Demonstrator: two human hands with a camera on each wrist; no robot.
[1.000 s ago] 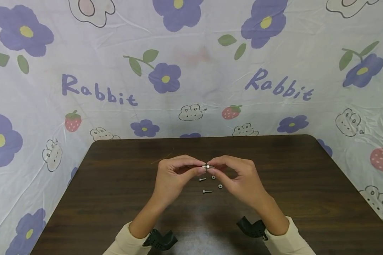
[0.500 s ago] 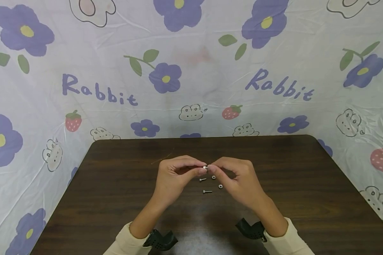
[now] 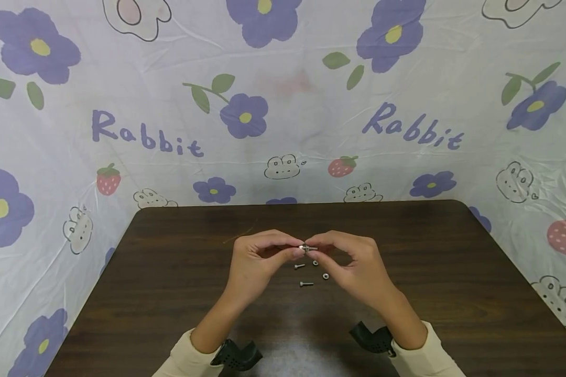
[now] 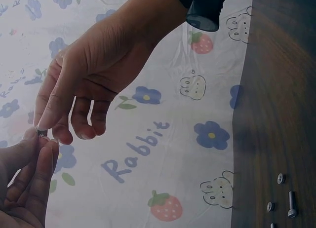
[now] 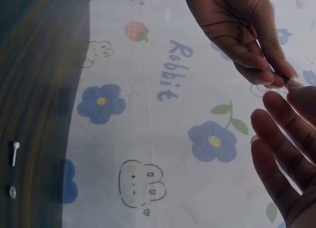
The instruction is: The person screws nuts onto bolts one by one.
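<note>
Above the middle of the table, my left hand [image 3: 252, 264] pinches the head end of a small metal bolt [image 3: 313, 248] between thumb and index finger. From the other side, my right hand [image 3: 358, 264] has its thumb and index fingertips at a nut on the bolt's shaft, which points right. Fingers largely cover the nut. Both wrist views show the fingertips meeting round the small piece; in the right wrist view, my right hand's other fingers [image 5: 271, 173] are spread and hold nothing.
Below the hands, two loose bolts [image 3: 306, 284] and two round nuts [image 3: 326, 276] lie on the dark wooden table [image 3: 170, 293]. A thin brownish strand [image 3: 239, 234] lies behind the left hand. A patterned cloth [image 3: 283, 120] hangs behind the table.
The right fingertips closed over the bolt's shaft half a second ago, then parted slightly, so the shaft shows again. The left hand holds its place; the loose bolts and nuts have not moved.
</note>
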